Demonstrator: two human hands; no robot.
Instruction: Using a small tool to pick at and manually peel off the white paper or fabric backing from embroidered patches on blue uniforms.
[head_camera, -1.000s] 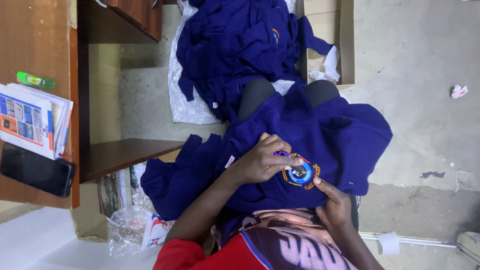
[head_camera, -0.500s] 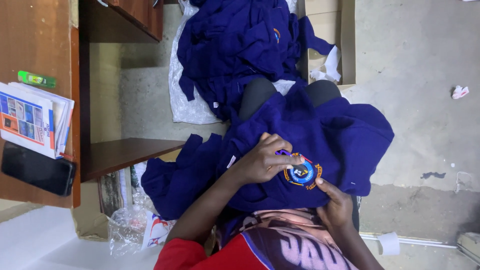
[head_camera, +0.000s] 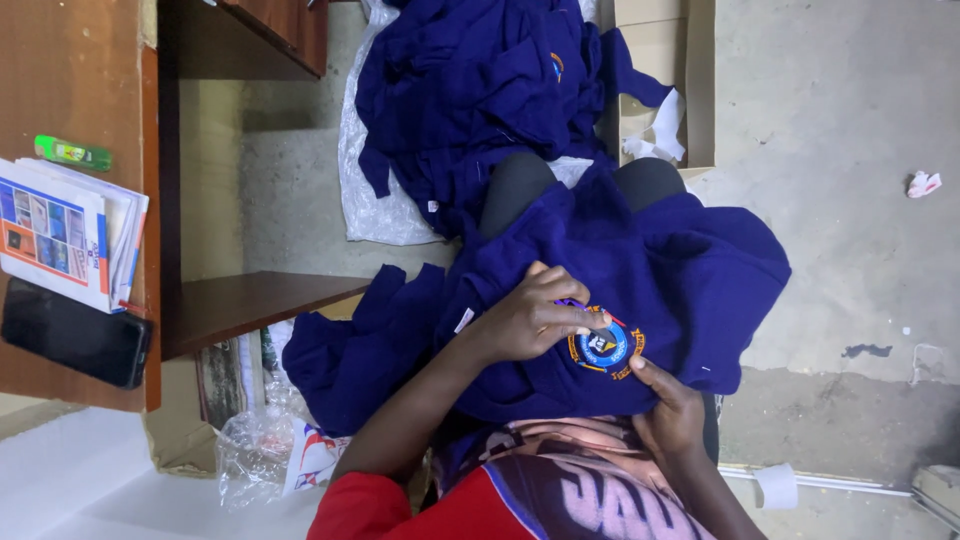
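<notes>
Two hands on blue garment (head_camera: 690, 260), left hand (head_camera: 535, 320) curled over round badge (head_camera: 605, 350), right hand (head_camera: 672, 415) pinching beside it

Your garment (head_camera: 680, 260) reads navy blue; its round badge (head_camera: 606, 348) shows orange, blue and white. Your sleeve (head_camera: 365, 505) is red. Counter (head_camera: 70, 80): reddish-brown wood. Lighter (head_camera: 72, 152) green, phone (head_camera: 75, 335) black, floor (head_camera: 840, 130) grey.

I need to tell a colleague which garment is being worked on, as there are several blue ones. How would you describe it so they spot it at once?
Start at the wooden desk on the left, then look right to the person's lap. The navy garment lies draped over the knees, apart from the pile of similar garments on the floor beyond. Only it has both hands on it, the left hand and right hand flanking its round embroidered badge.
</notes>
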